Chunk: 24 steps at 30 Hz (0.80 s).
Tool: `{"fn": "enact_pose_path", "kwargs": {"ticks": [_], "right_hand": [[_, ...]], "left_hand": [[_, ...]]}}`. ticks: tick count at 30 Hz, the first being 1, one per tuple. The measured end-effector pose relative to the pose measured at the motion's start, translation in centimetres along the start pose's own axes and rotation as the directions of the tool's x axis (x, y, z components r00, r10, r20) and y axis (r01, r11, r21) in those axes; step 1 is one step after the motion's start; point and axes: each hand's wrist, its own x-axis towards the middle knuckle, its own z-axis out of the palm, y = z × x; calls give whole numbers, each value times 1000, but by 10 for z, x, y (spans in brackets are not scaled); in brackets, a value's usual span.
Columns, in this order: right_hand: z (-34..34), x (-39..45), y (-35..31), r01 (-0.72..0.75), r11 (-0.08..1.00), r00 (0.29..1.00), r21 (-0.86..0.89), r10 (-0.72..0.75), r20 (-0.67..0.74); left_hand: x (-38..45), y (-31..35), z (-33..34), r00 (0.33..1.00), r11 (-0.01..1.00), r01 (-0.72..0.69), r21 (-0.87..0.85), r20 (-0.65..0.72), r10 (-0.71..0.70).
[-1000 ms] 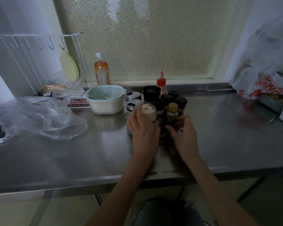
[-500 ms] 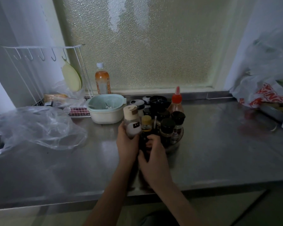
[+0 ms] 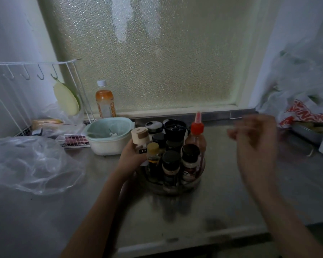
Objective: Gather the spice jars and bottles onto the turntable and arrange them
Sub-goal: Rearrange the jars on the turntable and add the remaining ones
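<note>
A cream-capped jar [image 3: 140, 141] is gripped low by the left hand [image 3: 131, 155] at the turntable [image 3: 175, 189] edge; likely light, smooth, slippery. The right hand [image 3: 255, 138] is raised, blurred, fingers loosely spread, empty.

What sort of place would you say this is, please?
Most likely a home kitchen: a stainless steel counter under a frosted window, a turntable of spice jars, and a white wire dish rack.

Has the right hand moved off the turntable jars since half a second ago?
Yes. The right hand has lifted away rightward, now clear of the turntable, toward the printed plastic bag.
</note>
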Motion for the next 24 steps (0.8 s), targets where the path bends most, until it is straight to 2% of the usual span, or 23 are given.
{"fn": "enact_pose_path", "kwargs": {"ticks": [1, 2, 4, 5, 6, 7, 9, 13, 16, 19, 22, 24], "right_hand": [[1, 23, 16, -74, 993, 994, -86, 81, 79], [5, 40, 33, -143, 974, 956, -178, 182, 228], [16, 55, 64, -220, 930, 767, -294, 351, 537], [22, 55, 76, -246, 926, 671, -286, 376, 639], [27, 54, 84, -270, 928, 605, -256, 370, 705], [30, 53, 89, -282, 933, 568, -225, 351, 744], [33, 54, 95, -298, 935, 546, -192, 332, 769], [35, 55, 99, -290, 940, 547, -177, 315, 775], [35, 53, 99, -257, 949, 582, -184, 304, 754], [34, 49, 100, -285, 950, 681, -124, 292, 672], [32, 52, 93, -341, 940, 826, 10, 295, 480], [26, 57, 83, -334, 935, 898, 116, 278, 341]], "left_hand": [[1, 0, 2, 1000, 1000, -17, 11, -14, 17], [3, 0, 3, 999, 999, -34, 15, -22, 34], [6, -3, 4, 998, 999, -53, 5, -32, 53], [7, -5, 2, 998, 998, -56, 4, -35, 56], [7, -8, 0, 998, 998, -58, 9, -34, 59], [7, -11, -1, 997, 998, -64, 21, -33, 64], [5, -13, -4, 996, 995, -82, 56, -24, 84], [0, -9, -5, 993, 988, -118, 98, 10, 118], [-5, 0, -7, 985, 982, -156, 103, 85, 148], [-8, 7, -6, 980, 973, -175, 149, 117, 159], [-10, 10, -7, 980, 975, -160, 152, 142, 138], [-13, 9, -9, 981, 981, -135, 139, 160, 112]]}}
